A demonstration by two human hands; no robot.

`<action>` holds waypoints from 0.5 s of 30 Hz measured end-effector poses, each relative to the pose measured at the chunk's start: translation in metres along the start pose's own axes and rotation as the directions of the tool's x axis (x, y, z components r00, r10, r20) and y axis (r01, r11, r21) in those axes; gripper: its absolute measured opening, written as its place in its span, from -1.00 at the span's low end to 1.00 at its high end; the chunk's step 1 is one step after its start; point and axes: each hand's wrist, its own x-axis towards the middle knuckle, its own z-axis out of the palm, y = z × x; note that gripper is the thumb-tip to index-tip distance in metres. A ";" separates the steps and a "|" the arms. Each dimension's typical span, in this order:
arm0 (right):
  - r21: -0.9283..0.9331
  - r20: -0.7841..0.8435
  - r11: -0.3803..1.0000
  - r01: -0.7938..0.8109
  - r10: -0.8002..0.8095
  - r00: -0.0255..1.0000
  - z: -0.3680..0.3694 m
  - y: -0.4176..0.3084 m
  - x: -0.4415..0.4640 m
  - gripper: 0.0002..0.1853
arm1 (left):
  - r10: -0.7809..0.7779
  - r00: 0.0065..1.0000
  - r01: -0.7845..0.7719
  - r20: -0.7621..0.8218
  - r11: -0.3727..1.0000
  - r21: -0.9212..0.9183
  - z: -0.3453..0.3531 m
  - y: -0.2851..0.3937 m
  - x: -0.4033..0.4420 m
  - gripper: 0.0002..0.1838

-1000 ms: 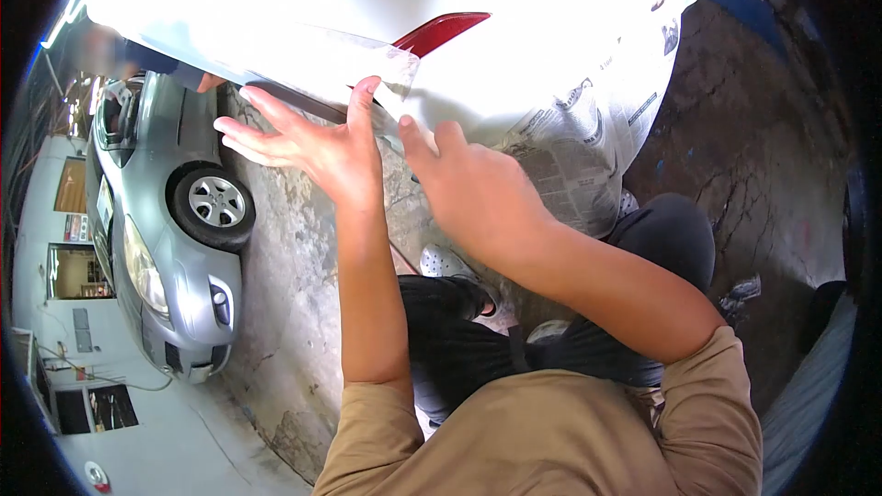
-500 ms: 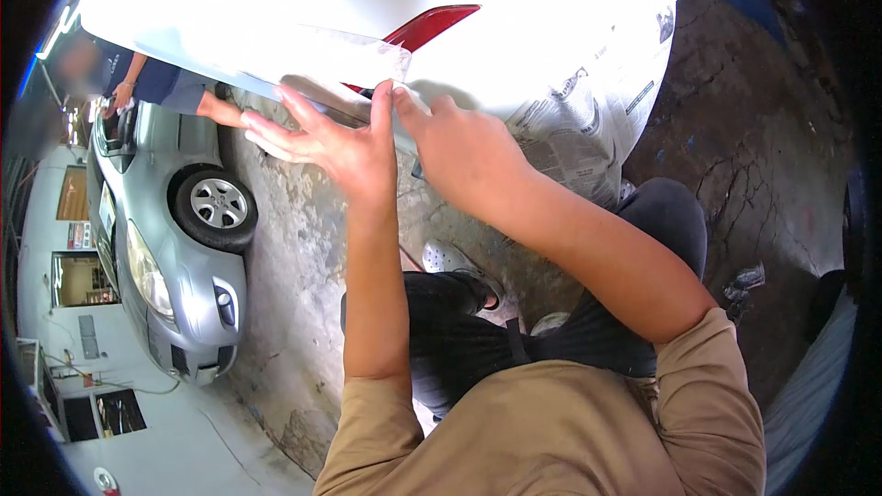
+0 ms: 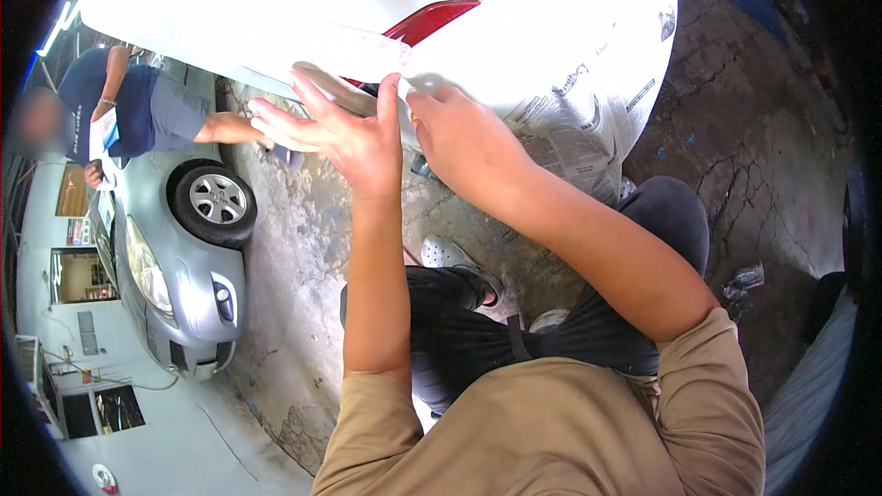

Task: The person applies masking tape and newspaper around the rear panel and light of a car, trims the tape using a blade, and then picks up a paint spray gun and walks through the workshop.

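Observation:
My left hand (image 3: 347, 140) is raised at the car's lower edge with its fingers spread, the thumb pointing up beside a pale tape-like strip (image 3: 405, 85). Close on its right, my right hand (image 3: 473, 145) has its fingers curled, and the fingertips pinch that strip; most of its grip is hidden from above. Both hands are by the corner of a white car panel (image 3: 276, 9). A red reflector (image 3: 436, 21) is set in the panel just above them. Printed newspaper (image 3: 574, 124) covers the panel on the right and hangs down its side.
A silver car (image 3: 184, 257) stands on the left. Beside it a person in a dark shirt (image 3: 115, 106) holds papers. Stained concrete floor (image 3: 303, 257) lies below, with a crumpled clear wrapper (image 3: 742, 283) on the right.
My right hand has shifted slightly down and right, opening a small gap from the left thumb. The left hand barely moved. The other person has come further into view, holding papers.

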 end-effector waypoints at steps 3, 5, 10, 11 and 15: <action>0.018 -0.037 1.000 0.003 -0.003 0.999 0.005 0.002 0.001 -0.71 | -0.011 1.000 0.011 0.019 1.000 0.020 0.000 0.001 0.003 0.38; 0.058 -0.022 0.998 -0.036 0.037 0.999 0.007 0.003 -0.001 -0.70 | -0.025 0.999 0.025 0.039 1.000 0.018 -0.001 0.001 0.004 0.41; 0.042 0.572 0.962 -0.268 0.197 0.797 0.028 0.002 -0.012 -0.73 | -0.044 0.998 0.045 0.053 0.999 -0.026 -0.002 -0.005 0.006 0.47; -0.029 0.754 0.978 -0.208 0.158 0.638 0.060 0.016 -0.034 -0.74 | -0.044 0.997 0.042 0.057 0.998 0.045 -0.003 -0.003 0.006 0.60; 0.068 0.655 0.985 -0.159 0.076 0.752 0.070 -0.007 -0.069 -0.67 | -0.066 0.995 0.064 0.072 0.997 0.033 -0.010 0.003 0.009 0.60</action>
